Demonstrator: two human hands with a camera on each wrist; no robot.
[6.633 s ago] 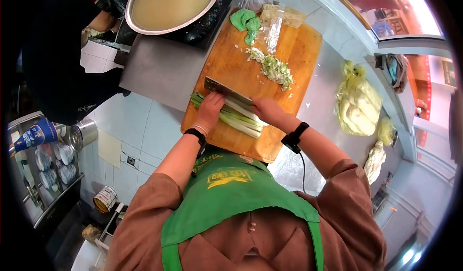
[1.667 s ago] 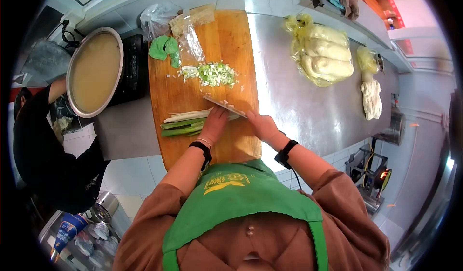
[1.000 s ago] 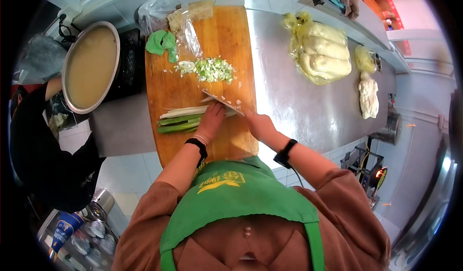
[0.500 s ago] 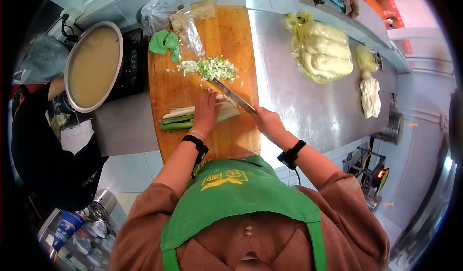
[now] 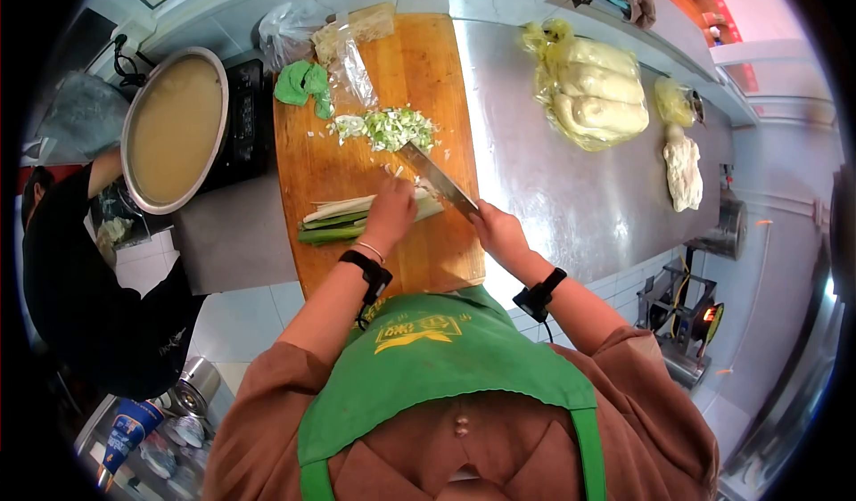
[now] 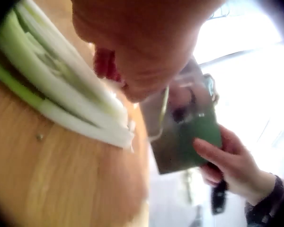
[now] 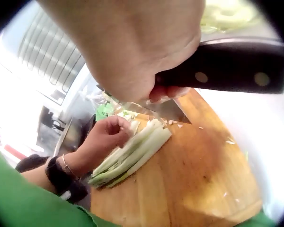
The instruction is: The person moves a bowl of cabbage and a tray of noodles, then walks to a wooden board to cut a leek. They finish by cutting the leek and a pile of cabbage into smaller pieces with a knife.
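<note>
The fingers [image 7: 114,130] of the left hand [image 5: 392,211] are curled down onto the bundle of leek stalks [image 5: 343,220], pinning it flat against the cutting board [image 5: 392,64]; the knuckles sit close to the cut white ends, which protrude just beyond the fingertips toward the blade. In the left wrist view the pale stalks [image 6: 61,94] run out from under the hand and end just short of the blade face. The right hand [image 5: 499,234] has its fingers wrapped tight round the dark riveted handle of the cleaver [image 5: 437,176], as the right wrist view confirms [image 7: 227,71]. The blade is raised and angled away from the person, its far end near the pile of chopped leek [image 5: 392,128] and its heel just beside the stalk ends; whether the edge touches the board cannot be told. The stalks lie crosswise on the board, green ends to the person's left, white ends to the right. At the far end of the board lie green leaf scraps [image 5: 303,82] and a clear plastic bag [image 5: 352,46]. Left of the board a wide metal basin [image 5: 174,127] of pale liquid stands on a dark cooktop. To the right, on the steel counter [image 5: 553,198], a yellow bag of pale vegetables [image 5: 593,91] lies well apart from the board. A person in dark clothing [image 5: 80,296] stands at far left.
</note>
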